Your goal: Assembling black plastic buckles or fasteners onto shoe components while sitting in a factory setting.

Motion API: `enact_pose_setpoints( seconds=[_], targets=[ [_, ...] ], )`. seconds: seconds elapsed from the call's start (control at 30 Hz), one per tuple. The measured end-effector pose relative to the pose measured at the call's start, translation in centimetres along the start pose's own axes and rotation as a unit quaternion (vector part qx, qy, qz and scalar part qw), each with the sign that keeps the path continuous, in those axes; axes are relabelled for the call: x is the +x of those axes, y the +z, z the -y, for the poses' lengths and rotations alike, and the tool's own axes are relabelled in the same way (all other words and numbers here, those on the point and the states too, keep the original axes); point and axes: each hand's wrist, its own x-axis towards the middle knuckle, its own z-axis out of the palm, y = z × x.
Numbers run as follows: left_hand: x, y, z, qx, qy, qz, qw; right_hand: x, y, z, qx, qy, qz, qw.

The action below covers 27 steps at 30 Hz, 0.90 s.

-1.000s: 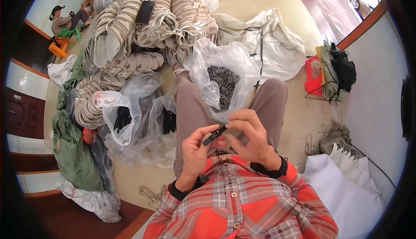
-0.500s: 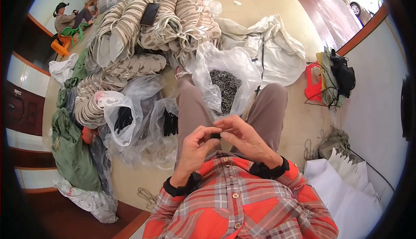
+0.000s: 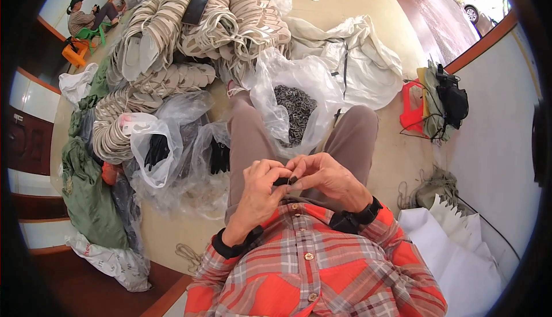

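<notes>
A small dark, narrow piece (image 3: 282,181) is pinched between the fingertips of the left hand (image 3: 261,187) and the right hand (image 3: 325,176), just above the lap and close to the orange-and-grey plaid shirt (image 3: 310,271); both hands are closed around it and touch each other. Just beyond the hands, between the knees, an open clear plastic bag of small dark metal pieces (image 3: 294,110) is seen. To the left, clear plastic bags holding black pieces (image 3: 156,150) lie on the floor. Farther off, bundled stacks of pale flat soles (image 3: 172,29) are heaped, beside a crumpled white sack (image 3: 356,58).
</notes>
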Motion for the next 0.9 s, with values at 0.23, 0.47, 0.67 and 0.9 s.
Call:
enact_pose_setpoints(
  seconds=[0.23,0.47,0.67,0.9],
  targets=[
    [0.3,-0.4,-0.5,0.024,-0.021,0.07,0.997,-0.9,0.6,0.3,-0.071,-0.002,-0.051,0.996],
    [-0.1,0.8,-0.8,-0.052,-0.02,0.044,0.997,-0.7,-1.4,-0.9,-0.074,0.055,-0.036,0.995],
    [-0.2,1.0,-0.7,-0.058,-0.015,0.024,0.998,-0.6,-0.7,-0.9,-0.022,0.023,-0.059,0.998],
    [-0.4,1.1,-0.7,-0.08,-0.014,0.018,0.997,-0.9,-0.5,-0.8,-0.063,0.01,-0.074,0.995]
  ],
)
